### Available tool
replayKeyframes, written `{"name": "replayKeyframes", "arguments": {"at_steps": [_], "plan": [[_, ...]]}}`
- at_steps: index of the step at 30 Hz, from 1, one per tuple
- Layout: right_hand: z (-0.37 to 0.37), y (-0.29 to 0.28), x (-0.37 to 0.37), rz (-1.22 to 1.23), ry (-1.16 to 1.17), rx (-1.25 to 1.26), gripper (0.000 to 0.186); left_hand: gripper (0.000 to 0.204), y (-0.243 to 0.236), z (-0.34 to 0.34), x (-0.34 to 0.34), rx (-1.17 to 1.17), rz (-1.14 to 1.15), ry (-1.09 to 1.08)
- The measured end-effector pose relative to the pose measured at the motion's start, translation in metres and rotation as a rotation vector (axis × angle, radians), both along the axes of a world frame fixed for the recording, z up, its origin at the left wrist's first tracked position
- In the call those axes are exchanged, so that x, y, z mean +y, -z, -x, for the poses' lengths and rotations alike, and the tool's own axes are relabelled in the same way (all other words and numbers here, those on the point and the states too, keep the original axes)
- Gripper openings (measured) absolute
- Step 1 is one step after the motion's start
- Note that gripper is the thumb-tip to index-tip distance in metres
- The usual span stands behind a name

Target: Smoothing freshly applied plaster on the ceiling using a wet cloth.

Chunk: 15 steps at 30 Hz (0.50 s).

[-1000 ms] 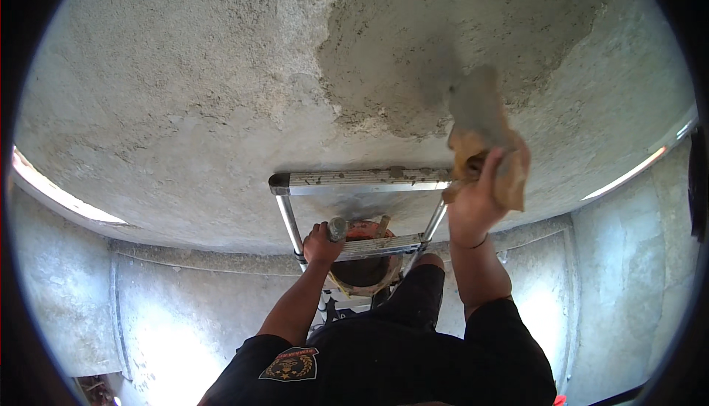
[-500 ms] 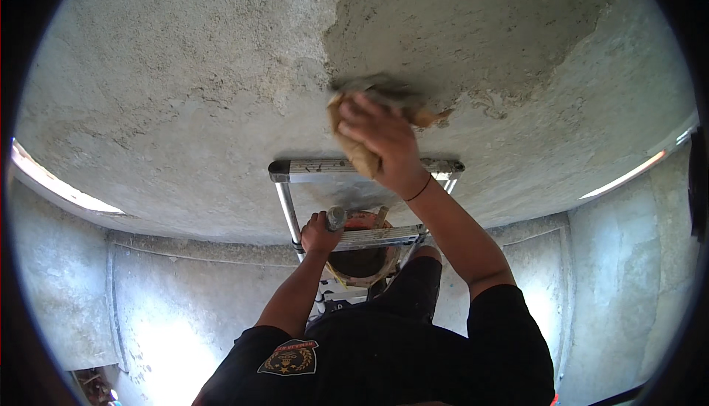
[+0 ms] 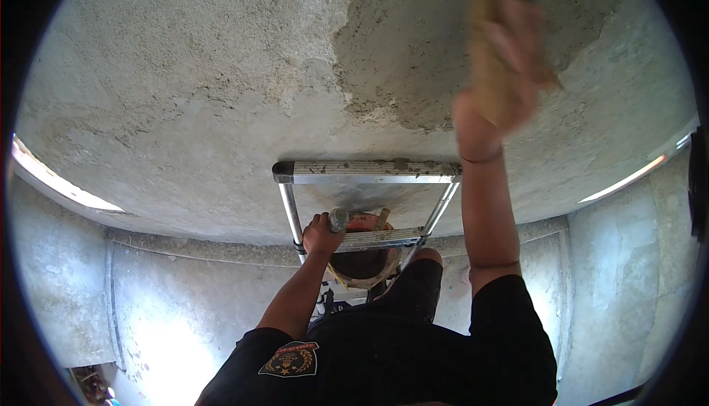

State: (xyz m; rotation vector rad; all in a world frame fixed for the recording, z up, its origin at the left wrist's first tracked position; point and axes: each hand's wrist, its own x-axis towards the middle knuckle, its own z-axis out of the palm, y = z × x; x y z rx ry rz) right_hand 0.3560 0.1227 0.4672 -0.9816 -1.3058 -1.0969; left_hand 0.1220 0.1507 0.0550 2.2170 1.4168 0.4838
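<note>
My right hand (image 3: 506,66), blurred by motion, holds a crumpled tan pad, like paper or sponge (image 3: 487,29), against the damp, darker grey plaster patch (image 3: 399,29) on the wall, at upper right. My left hand (image 3: 320,235) is closed at the ladder's (image 3: 384,238) lower visible rung, gripping a grey cylindrical object (image 3: 338,221), too small to identify. Behind that rung sits a reddish bucket (image 3: 362,262) of dark grey mix, with a wooden handle (image 3: 382,218) sticking up from it.
The top ladder rung (image 3: 369,172) lies against the wall just below the patch. My leg (image 3: 406,295) is beside the ladder. Concrete surfaces (image 3: 605,273) with bright strips of light surround me; dark debris (image 3: 92,384) shows at the lower left.
My right hand with the tan pad swept left and down to the patch's lower edge, then up and right onto its upper part. My left hand stays at the rung.
</note>
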Motion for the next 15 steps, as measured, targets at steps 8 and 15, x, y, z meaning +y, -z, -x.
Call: {"name": "replayKeyframes", "arguments": {"at_steps": [8, 15], "plan": [[0.03, 0.081, 0.025, 0.595, -0.39, -0.227, 0.022, 0.048, -0.006, -0.002, 0.005, 0.002, -0.014, 0.01], [0.021, 0.064, -0.06, -0.083, 0.155, 0.71, 0.037, 0.048, -0.004, 0.008, 0.001, 0.048, 0.049, -0.016]]}}
